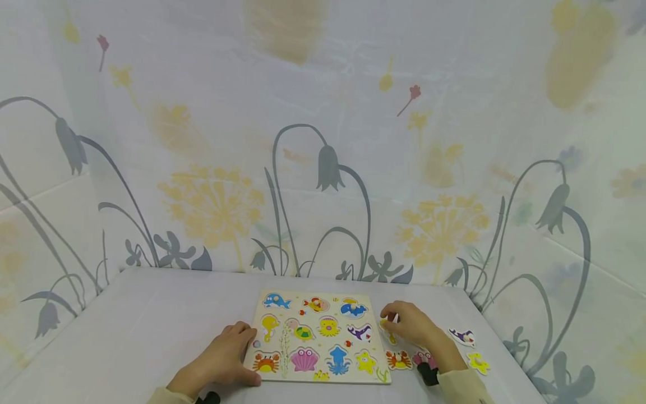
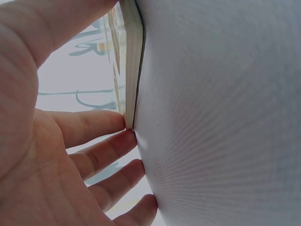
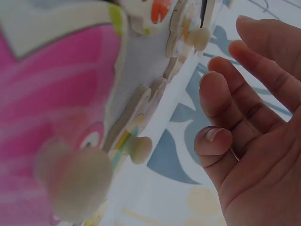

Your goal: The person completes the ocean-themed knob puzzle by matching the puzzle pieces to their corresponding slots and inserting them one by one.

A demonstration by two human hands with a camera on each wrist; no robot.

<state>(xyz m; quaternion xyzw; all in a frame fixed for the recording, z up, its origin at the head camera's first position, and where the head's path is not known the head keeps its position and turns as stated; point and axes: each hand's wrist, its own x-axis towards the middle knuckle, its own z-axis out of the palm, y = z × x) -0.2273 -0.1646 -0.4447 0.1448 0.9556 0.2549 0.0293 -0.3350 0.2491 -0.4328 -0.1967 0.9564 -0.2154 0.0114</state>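
A wooden puzzle board (image 1: 282,379) printed with sea creatures lies on the table. My left hand (image 1: 226,354) is at its left side, the thumb by the near corner and the index fingertip touching the edge; the fingers are extended. Right of the board, my right hand (image 1: 411,324) hovers over loose knobbed pieces with its fingers loosely bent and nothing between them in the right wrist view. Its fingertips are nearest a yellow seahorse piece (image 1: 392,338), partly hidden by the hand. A crab piece (image 1: 398,360) and a pink shell piece (image 3: 61,84) lie below that hand.
Farther right lie a purple-and-white piece (image 1: 462,337) and a yellow starfish piece (image 1: 477,363). Round wooden knobs stick up from the loose pieces. A flower-printed curtain (image 1: 323,213) rises behind the table and along its sides.
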